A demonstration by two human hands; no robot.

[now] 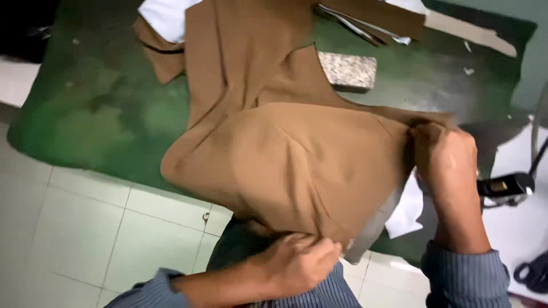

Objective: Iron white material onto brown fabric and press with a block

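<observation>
Both hands pinch the same piece of tan-brown fabric, seen from the head camera looking down. Closed around the near lower edge of the cloth, the left hand has its fingers curled tight, close to the person's body. Farther out, the right hand grips a bunched corner at the cloth's right side, fingers shut on the fold. Between the two grips the fabric is pulled up and taut into a rounded, draped shape, lifted partly off the green worktable.

As to progress, the cloth seems to be mid-handling: the near part is raised and stretched, while the far part still lies flat on the table, running away toward a second tan piece and a white sheet at the far edge. A seam or crease runs down the lifted part. Nothing shows it pinned or stitched at this point.

A speckled grey stone block sits on the table just beside the flat part of the cloth, to its right. White paper hangs below the right hand. The table's near edge runs diagonally under the cloth, with pale floor tiles beyond it to the left, open and unobstructed. On the right, a dark tool with a cord lies near the right wrist, leaving less room there.
</observation>
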